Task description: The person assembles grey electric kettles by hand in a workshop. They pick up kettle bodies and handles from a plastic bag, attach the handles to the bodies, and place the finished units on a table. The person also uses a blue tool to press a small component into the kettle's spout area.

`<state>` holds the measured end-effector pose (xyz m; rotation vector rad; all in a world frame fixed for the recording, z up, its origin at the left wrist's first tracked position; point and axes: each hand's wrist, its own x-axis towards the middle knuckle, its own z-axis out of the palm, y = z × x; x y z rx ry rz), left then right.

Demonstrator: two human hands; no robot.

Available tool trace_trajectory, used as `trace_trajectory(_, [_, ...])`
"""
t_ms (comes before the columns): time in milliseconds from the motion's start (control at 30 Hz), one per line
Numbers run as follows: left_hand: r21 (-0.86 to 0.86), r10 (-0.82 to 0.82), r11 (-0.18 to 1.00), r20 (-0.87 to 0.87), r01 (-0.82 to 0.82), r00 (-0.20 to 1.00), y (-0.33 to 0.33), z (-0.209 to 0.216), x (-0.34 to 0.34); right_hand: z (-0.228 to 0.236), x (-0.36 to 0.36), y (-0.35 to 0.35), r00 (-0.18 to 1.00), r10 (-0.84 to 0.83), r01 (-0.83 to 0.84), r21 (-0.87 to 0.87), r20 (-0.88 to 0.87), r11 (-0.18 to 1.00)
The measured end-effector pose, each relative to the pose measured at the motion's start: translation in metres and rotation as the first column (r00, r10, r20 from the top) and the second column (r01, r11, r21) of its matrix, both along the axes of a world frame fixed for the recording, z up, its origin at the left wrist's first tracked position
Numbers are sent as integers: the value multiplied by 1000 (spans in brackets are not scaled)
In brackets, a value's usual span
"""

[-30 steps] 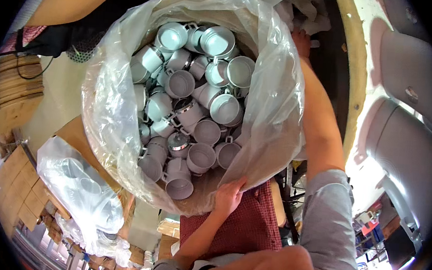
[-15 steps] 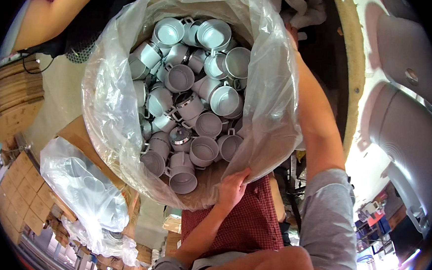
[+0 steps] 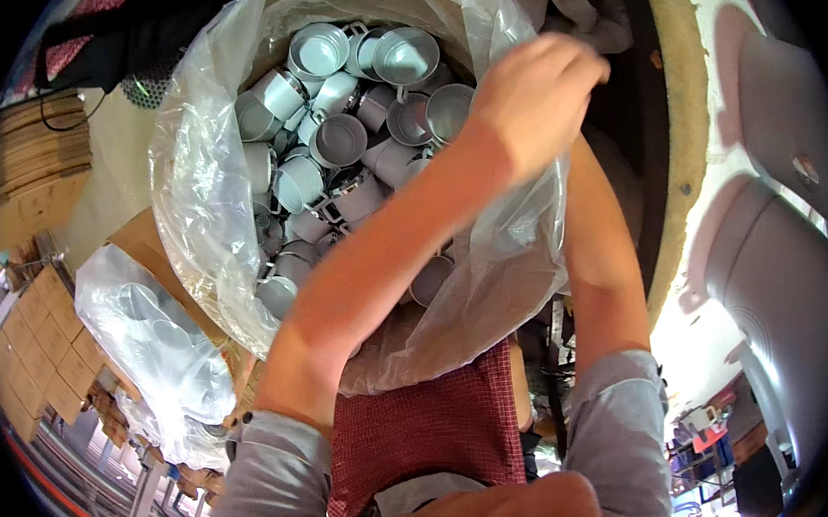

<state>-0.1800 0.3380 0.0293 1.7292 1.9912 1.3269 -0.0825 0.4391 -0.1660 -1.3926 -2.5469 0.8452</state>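
A large clear plastic bag (image 3: 198, 217) stands wide open, holding many grey cups (image 3: 338, 140) with handles, heaped at all angles; some carry shiny metal bands. My left arm reaches across the bag's mouth. My left hand (image 3: 542, 100) is above the bag's right rim, back of the hand up, its fingers curled downward; their tips and anything in them are hidden. My right forearm (image 3: 605, 232) runs up along the bag's right side. Its hand is concealed behind my left hand and the plastic, so its fingers do not show.
A cardboard box (image 3: 136, 237) with a bag of pale cups (image 3: 158, 338) stands at lower left. Stacked cardboard (image 3: 36, 155) and cartons (image 3: 44, 340) are farther left. On the right runs a worn edge (image 3: 673, 132) beside large grey machinery (image 3: 775, 252).
My left hand has let go of the bag's near rim and swung up and right across the bag to its right rim. The person's bare arm at upper left is gone from view.
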Motion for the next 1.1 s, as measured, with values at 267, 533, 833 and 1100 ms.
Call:
trace_trajectory(267, [-956, -572, 295, -176, 0, 801, 110, -52, -12, 17, -4, 33, 990, 3, -6, 19, 142, 1000])
trace_trajectory(533, [-880, -332, 455, -310, -137, 891, 139, -100, -17, 41, -11, 7, 946, -293, 240, -308, -138, 920])
trace_trajectory(833, [-744, -104, 652, -280, -148, 954, 160, -97, -40, 23, 97, -30, 870, -428, 364, -268, -244, 892])
trace_trajectory(1100, [-775, -140, 618, -273, -131, 952, 141, -92, -34, 121, 70, -33, 751, -622, 595, -182, -223, 783])
